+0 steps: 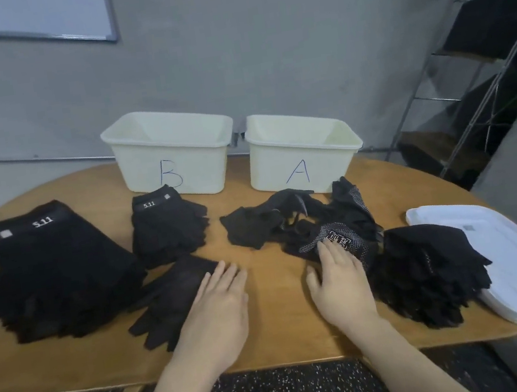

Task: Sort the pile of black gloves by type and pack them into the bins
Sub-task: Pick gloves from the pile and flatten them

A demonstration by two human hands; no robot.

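Black fabric gloves (301, 223) lie sorted in stacks on the wooden worktop (278, 319); left hand (216, 308) flattens one, right hand (339, 281) reaches, grips released.

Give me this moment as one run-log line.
left hand: flat on single glove | right hand: on dotted glove in loose pile | bin B, bin A: no gloves visible inside
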